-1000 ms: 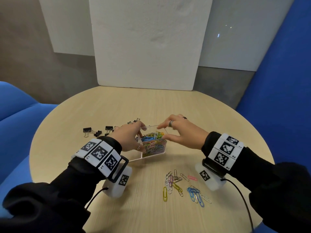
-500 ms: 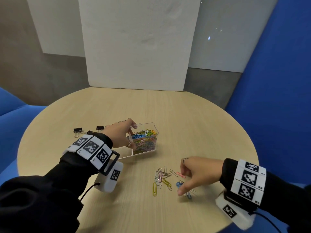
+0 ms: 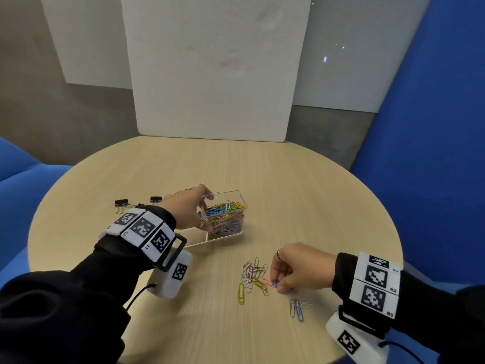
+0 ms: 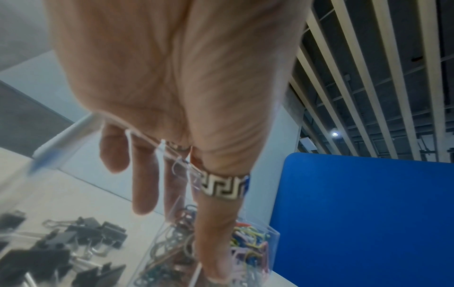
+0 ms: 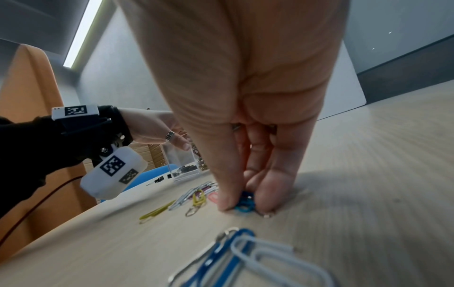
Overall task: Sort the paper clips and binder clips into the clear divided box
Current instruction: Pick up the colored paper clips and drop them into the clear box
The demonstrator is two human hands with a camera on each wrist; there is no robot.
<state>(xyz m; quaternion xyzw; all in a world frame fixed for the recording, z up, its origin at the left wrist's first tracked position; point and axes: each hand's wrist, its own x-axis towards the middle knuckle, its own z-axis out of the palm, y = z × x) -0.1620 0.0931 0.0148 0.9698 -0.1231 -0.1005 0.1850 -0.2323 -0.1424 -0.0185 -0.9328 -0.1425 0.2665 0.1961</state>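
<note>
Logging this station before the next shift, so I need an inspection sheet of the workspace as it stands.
Surface: round wooden table.
Job's things: clear divided box, right compartment full of coloured paper clips; loose paper clips on the table; black binder clips left of the box.
Clutter: nothing seen.
Hands: left hand holds the box rim; right hand pinches a blue paper clip on the table.
Cables: wrist camera cable.
Surroundings: white board, blue seating.

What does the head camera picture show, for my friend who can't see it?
The right hand pinches a blue paper clip among loose coloured clips on a round wooden table. The left hand holds the clear divided box, half full of coloured clips.
</note>
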